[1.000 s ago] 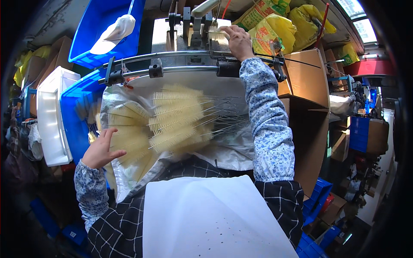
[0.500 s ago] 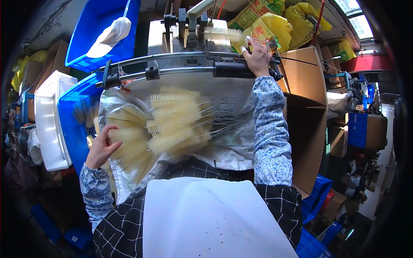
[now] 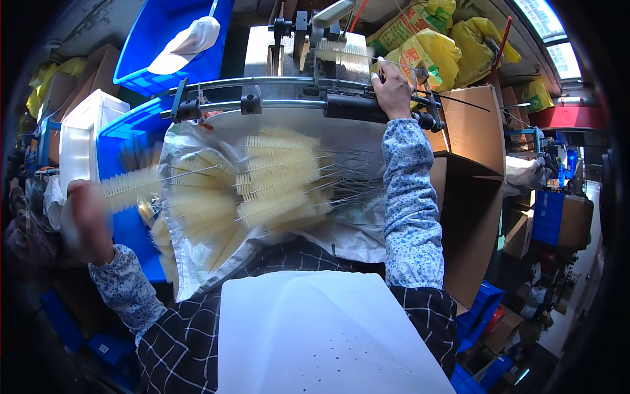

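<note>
A pile of cream bottle brushes [image 3: 275, 187] with twisted wire stems lies on a white sack [image 3: 341, 236] across my lap. My left hand [image 3: 85, 223], blurred, is out to the left of the pile, closed on one brush [image 3: 131, 184] whose bristles point toward the pile. My right hand [image 3: 394, 88] is stretched forward to the metal machine [image 3: 295, 33]. It grips the wire stem of another brush [image 3: 341, 51], whose bristle end sits at the machine's head. Below that hand run a curved metal rail [image 3: 262, 82] and a black cylinder [image 3: 354, 108].
Blue bins [image 3: 164, 39] stand at the back left, one holding a white cap [image 3: 187, 43]. A white foam box [image 3: 82, 138] is at the left. Yellow sacks [image 3: 426, 46] lie behind the machine. An open cardboard box [image 3: 472, 131] stands at the right, with blue crates [image 3: 548, 217] beyond it.
My left hand has swung out from the pile to the left with a brush in it. My right hand has shifted right along the machine, still at its head.
</note>
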Available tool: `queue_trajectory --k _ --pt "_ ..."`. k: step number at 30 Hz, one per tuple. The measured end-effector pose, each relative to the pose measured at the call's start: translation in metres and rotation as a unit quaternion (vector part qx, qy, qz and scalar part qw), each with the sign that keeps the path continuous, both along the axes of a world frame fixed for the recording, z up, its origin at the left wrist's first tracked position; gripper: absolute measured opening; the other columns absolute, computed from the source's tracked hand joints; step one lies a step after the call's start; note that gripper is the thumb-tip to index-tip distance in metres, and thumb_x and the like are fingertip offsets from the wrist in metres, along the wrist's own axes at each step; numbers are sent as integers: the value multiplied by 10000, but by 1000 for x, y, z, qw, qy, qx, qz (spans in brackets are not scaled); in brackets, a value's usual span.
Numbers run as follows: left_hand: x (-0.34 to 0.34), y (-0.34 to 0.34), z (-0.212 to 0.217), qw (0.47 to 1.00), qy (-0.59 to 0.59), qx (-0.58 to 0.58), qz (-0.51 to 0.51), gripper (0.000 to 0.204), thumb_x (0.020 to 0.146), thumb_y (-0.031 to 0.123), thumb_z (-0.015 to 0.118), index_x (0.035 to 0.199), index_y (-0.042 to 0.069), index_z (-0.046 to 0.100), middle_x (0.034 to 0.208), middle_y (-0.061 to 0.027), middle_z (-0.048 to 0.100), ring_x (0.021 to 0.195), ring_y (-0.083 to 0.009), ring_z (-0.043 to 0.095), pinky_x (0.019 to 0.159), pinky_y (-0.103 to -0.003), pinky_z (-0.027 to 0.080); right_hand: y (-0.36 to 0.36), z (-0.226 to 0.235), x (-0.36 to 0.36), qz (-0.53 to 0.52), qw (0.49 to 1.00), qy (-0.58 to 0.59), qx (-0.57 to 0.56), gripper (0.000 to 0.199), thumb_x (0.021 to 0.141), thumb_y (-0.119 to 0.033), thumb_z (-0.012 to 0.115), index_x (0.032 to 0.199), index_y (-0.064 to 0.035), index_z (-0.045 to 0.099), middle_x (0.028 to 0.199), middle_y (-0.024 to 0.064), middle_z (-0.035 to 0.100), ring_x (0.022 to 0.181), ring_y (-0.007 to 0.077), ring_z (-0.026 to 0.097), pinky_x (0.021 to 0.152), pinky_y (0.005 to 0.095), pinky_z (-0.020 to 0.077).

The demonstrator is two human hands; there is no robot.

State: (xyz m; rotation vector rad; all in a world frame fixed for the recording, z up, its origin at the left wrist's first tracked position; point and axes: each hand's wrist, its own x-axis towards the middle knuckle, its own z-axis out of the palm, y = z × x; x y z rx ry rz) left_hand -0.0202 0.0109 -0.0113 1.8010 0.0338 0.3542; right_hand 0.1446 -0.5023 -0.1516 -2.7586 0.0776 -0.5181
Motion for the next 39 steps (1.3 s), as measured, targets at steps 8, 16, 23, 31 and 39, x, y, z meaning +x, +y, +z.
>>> queue_trajectory --k 8,16,23,31,39 --pt "-11 31 -7 995 -38 -90 14 326 726 154 511 1020 21 464 953 -86 473 964 -200 469 900 -337 361 10 2 3 2 1000 -6 -7 389 754 -213 544 1128 -108 542 1038 72 575 942 245 557 781 424 350" --pt "-6 31 4 965 -103 -226 85 324 765 155 507 1061 30 468 961 -95 508 956 -213 494 901 -337 364 48 16 4 -11 1000 16 -11 366 744 -200 569 1089 -80 559 1018 80 580 918 241 571 773 428 355" --pt "-2 2 17 958 -98 -263 56 314 769 147 518 1057 37 462 983 -105 511 978 -221 498 901 -354 367 86 26 7 -13 1000 14 -10 307 758 -180 543 1043 -68 567 999 76 576 918 236 567 798 447 332" --pt "9 -18 16 955 -102 -278 10 319 757 147 534 1044 35 449 923 -97 492 915 -205 494 873 -344 379 75 29 5 6 998 57 -10 369 768 -212 555 1111 -78 545 1048 89 567 939 263 566 783 469 372" --pt "9 15 -10 937 -112 -328 40 331 788 138 508 1094 29 447 1023 -138 527 1015 -238 497 932 -380 356 3 10 1 5 1000 22 -19 350 775 -231 532 1098 -97 554 1022 81 577 928 262 565 767 437 371"
